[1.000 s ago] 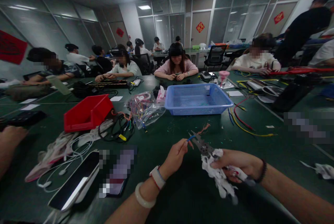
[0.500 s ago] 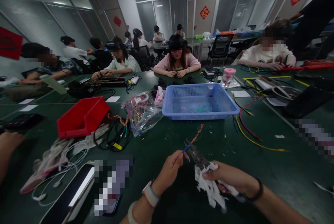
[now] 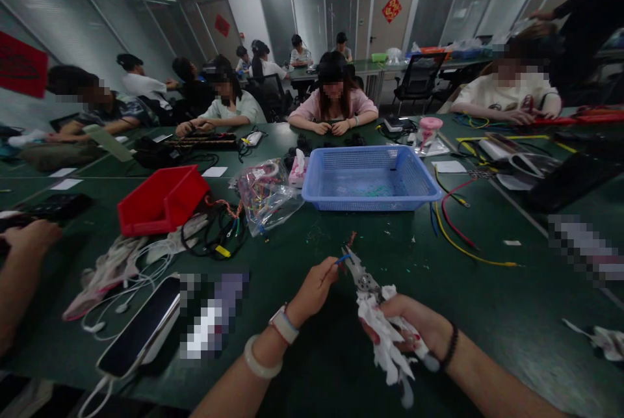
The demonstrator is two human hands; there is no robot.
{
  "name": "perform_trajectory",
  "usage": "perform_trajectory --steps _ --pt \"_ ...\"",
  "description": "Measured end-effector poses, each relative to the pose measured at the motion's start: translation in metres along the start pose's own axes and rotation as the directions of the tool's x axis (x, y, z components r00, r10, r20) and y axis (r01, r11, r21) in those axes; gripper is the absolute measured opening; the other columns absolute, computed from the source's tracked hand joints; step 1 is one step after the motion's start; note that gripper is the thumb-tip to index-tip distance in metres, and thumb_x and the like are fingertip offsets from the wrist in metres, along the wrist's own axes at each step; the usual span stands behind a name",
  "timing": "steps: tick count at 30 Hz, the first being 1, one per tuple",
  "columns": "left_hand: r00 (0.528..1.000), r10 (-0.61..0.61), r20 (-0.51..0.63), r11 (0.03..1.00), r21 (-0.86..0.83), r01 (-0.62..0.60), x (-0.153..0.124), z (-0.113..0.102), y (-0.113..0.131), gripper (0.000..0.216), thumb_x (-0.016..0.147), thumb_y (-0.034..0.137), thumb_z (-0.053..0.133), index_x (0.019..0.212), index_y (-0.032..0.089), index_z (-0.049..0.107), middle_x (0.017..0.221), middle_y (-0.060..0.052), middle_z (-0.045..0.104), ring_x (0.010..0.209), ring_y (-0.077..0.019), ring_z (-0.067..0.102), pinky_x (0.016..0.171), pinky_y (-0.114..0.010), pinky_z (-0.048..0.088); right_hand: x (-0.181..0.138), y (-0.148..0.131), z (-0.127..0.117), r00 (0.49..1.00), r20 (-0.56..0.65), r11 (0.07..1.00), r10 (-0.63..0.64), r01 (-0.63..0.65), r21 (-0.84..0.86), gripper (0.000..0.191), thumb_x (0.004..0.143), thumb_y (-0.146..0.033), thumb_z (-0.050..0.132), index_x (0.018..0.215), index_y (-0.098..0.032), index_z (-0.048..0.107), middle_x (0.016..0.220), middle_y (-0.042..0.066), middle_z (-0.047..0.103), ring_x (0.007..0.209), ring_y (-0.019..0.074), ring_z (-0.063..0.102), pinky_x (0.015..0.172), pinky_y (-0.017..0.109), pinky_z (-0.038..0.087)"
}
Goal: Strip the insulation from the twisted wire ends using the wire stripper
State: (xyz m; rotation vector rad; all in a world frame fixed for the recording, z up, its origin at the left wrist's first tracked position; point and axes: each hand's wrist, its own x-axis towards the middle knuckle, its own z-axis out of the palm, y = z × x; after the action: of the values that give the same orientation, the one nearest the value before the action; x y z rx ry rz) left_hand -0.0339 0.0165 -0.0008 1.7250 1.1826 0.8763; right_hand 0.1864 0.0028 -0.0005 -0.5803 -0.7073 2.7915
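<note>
My left hand pinches a short blue wire whose bare copper end sticks up past the tool. My right hand is closed round the handles of a pair of wire strippers, which are wrapped in torn white tissue. The strippers' jaws sit at the blue wire, just right of my left fingertips. Both hands hover over the dark green table, in front of a blue plastic basket.
A red bin, a clear bag of coloured wires, tangled cables, white earphones and a phone lie to the left. Red and yellow wires trail right of the basket. Several people sit round the table; another person's hand rests at far left.
My hands have shifted slightly left and lower in view. The copper end has shortened and now stands upright at the strippers' jaws instead of slanting to the right.
</note>
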Motion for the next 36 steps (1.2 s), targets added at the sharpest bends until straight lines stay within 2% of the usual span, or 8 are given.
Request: perform_trajectory --steps 4,8,11,16,26,32,34,36 --pt "1.0 0.03 -0.002 0.999 0.032 -0.029 0.004 0.003 0.001 0.046 0.097 0.05 0.027 0.095 0.016 0.057 0.071 0.001 0.047 0.064 -0.0126 0.043 0.062 -0.024 0.037 0.0 -0.002 0.001 1.0 -0.013 0.999 -0.02 0.019 -0.044 0.028 0.071 -0.033 0.065 0.074 -0.005 0.065 0.056 0.002 0.063 0.025 -0.0006 0.025 0.021 0.014 0.015" --pt "0.998 0.055 -0.014 0.995 0.08 -0.053 0.01 0.003 0.012 0.04 0.098 0.044 0.031 0.09 0.015 0.057 0.073 0.0 0.051 0.066 -0.0129 0.046 0.065 -0.024 0.038 -0.005 -0.006 0.006 0.985 -0.158 0.991 -0.071 0.051 -0.127 0.032 0.07 -0.037 0.07 0.076 -0.006 0.064 0.047 -0.002 0.055 0.027 -0.0003 0.027 0.025 0.012 0.023" --pt "0.997 0.072 -0.023 0.991 0.117 -0.069 0.015 0.001 0.024 0.037 0.098 0.041 0.033 0.095 0.015 0.06 0.079 -0.002 0.057 0.072 -0.015 0.05 0.068 -0.025 0.04 -0.008 -0.01 0.012 0.959 -0.266 0.981 -0.098 0.049 -0.186 0.034 0.07 -0.038 0.072 0.08 -0.007 0.064 0.047 -0.001 0.057 0.032 0.0043 0.042 0.031 0.014 0.035" --pt "0.994 0.071 -0.088 0.992 0.11 -0.061 0.017 0.003 0.038 0.033 0.098 0.039 0.036 0.102 0.016 0.06 0.09 -0.004 0.062 0.08 -0.0167 0.055 0.074 -0.026 0.042 -0.017 -0.013 0.019 0.951 -0.274 0.964 -0.146 0.074 -0.257 0.038 0.069 -0.034 0.073 0.094 -0.009 0.06 0.074 0.01 0.07 0.065 0.0208 0.068 0.047 0.028 0.055" --pt "0.993 0.028 -0.115 0.999 0.045 -0.023 0.018 0.009 0.041 0.039 0.097 0.044 0.035 0.094 0.016 0.062 0.078 -0.002 0.057 0.071 -0.0148 0.05 0.068 -0.025 0.039 -0.063 -0.003 0.015 0.936 -0.333 0.923 -0.113 -0.025 -0.384 0.037 0.076 -0.042 0.066 0.095 -0.011 0.058 0.077 0.01 0.07 0.068 0.0211 0.069 0.049 0.029 0.056" --pt "0.994 0.005 -0.105 1.0 -0.015 -0.007 0.015 0.012 0.034 0.035 0.097 0.041 0.038 0.104 0.016 0.061 0.069 0.002 0.048 0.065 -0.0128 0.045 0.062 -0.023 0.036 -0.095 -0.02 0.018 0.924 -0.294 0.737 -0.245 -0.02 -0.676 0.039 0.084 -0.047 0.056 0.098 -0.011 0.059 0.077 0.008 0.067 0.068 0.0183 0.067 0.057 0.031 0.056" --pt "0.995 -0.004 -0.097 1.0 -0.03 0.001 0.013 0.013 0.031 0.034 0.097 0.039 0.038 0.103 0.016 0.061 0.068 0.003 0.046 0.064 -0.0123 0.046 0.062 -0.023 0.035 -0.099 -0.03 0.017 0.858 -0.318 0.6 -0.403 -0.015 -0.8 0.037 0.086 -0.044 0.053 0.105 -0.013 0.059 0.082 0.008 0.068 0.072 0.0187 0.066 0.063 0.033 0.056" --pt "0.996 -0.008 -0.084 1.0 -0.019 0.007 0.011 0.014 0.029 0.033 0.097 0.039 0.039 0.1 0.016 0.062 0.069 0.002 0.048 0.065 -0.0123 0.047 0.062 -0.023 0.036 -0.095 -0.04 0.014 0.729 -0.295 0.355 -0.618 -0.076 -0.932 0.036 0.086 -0.038 0.054 0.115 -0.016 0.058 0.096 0.01 0.068 0.085 0.0209 0.065 0.076 0.036 0.054"
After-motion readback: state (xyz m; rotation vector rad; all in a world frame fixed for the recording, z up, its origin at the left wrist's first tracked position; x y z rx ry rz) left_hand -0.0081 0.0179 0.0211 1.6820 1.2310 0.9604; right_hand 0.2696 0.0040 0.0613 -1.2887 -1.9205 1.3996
